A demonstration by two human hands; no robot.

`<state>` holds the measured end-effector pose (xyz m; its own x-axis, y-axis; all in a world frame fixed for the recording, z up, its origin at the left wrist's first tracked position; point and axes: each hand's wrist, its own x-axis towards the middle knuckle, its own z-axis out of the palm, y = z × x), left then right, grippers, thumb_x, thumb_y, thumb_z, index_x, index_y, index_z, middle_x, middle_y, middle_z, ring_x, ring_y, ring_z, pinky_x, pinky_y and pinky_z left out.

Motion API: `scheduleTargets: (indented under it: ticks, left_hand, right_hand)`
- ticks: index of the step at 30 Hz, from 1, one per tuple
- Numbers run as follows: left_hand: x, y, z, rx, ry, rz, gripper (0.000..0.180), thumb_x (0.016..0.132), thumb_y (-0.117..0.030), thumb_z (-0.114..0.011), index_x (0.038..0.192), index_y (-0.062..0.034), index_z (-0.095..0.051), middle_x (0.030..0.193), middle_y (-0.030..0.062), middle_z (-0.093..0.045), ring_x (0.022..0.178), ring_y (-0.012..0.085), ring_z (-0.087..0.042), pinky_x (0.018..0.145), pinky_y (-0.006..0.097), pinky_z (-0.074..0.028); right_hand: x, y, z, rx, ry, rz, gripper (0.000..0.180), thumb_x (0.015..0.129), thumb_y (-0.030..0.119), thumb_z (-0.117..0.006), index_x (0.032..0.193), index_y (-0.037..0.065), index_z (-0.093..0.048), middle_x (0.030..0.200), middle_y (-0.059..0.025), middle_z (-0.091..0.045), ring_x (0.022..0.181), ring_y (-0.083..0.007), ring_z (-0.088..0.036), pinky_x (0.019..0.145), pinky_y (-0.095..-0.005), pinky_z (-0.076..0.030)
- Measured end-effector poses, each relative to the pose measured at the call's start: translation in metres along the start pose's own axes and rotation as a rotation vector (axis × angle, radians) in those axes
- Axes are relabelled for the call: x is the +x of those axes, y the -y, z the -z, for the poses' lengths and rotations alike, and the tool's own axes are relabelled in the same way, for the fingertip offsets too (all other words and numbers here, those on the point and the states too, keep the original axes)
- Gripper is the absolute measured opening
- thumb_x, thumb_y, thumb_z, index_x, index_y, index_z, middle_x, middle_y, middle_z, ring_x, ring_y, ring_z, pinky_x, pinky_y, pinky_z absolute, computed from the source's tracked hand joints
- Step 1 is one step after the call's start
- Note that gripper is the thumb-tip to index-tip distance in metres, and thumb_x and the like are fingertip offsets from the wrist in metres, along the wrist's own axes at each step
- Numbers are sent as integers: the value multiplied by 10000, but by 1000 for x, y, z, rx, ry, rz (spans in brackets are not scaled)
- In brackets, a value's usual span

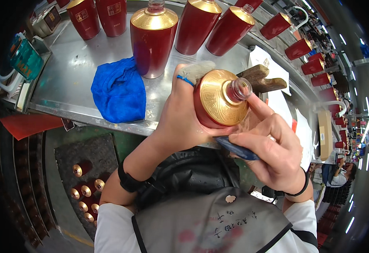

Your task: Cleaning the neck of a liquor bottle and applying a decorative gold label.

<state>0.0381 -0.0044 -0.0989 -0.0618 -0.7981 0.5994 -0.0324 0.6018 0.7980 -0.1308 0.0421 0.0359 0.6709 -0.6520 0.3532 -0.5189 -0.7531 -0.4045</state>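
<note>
My left hand (180,120) grips a red bottle (220,99) with a gold embossed shoulder and an open clear glass neck, tilted toward me above the bench edge. One finger of that hand wears a grey cloth cot with a blue band. My right hand (273,147) pinches a small dark blue flat piece (237,149) right under the bottle, its index finger touching the bottle's side. A black band sits on each wrist.
Several red and gold bottles (153,38) stand on the steel bench (66,80) behind a crumpled blue cloth (119,90). A wooden block (260,78) and white papers lie to the right. More bottles line a conveyor (311,55). Small bottles fill a floor crate (85,189). A person sits far right.
</note>
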Motion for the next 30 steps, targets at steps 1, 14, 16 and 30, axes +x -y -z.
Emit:
scheduleTargets:
  ticks: [1, 14, 16, 30]
  left_hand:
    - [0, 1, -2, -12, -2, -15, 991, 524, -252, -963, 1310, -18, -405, 1220, 154, -465, 1112, 346, -547, 941, 414, -475]
    - [-13, 1, -18, -49, -175, 81, 983, 558, -298, -970, 1319, -41, -404, 1229, 162, -435, 1124, 353, -512, 953, 438, -441]
    - [-14, 1, -18, -101, -166, 148, 981, 558, -284, -971, 1322, -43, -405, 1227, 160, -426, 1127, 346, -508, 953, 432, -439]
    - [-7, -9, 3, 69, -139, 25, 1102, 562, -280, -962, 1414, 1, -323, 1316, 208, -421, 1223, 366, -493, 970, 447, -453]
  right_hand:
    - [-1, 0, 1, 27, 6, 12, 323, 703, -125, -685, 1016, -51, -706, 824, -121, -558, 754, -242, -591, 1026, -550, -500]
    - [-3, -9, -14, -231, -140, 167, 389, 671, -59, -738, 1058, -75, -703, 867, -152, -574, 814, -272, -648, 964, -525, -554]
    - [-2, -10, -13, -196, -89, 226, 385, 685, -60, -738, 1068, -73, -701, 857, -147, -575, 800, -263, -646, 954, -526, -558]
    - [2, -9, -5, -75, -108, -17, 361, 745, -112, -734, 1084, -14, -656, 901, -129, -580, 996, -339, -663, 1010, -541, -516]
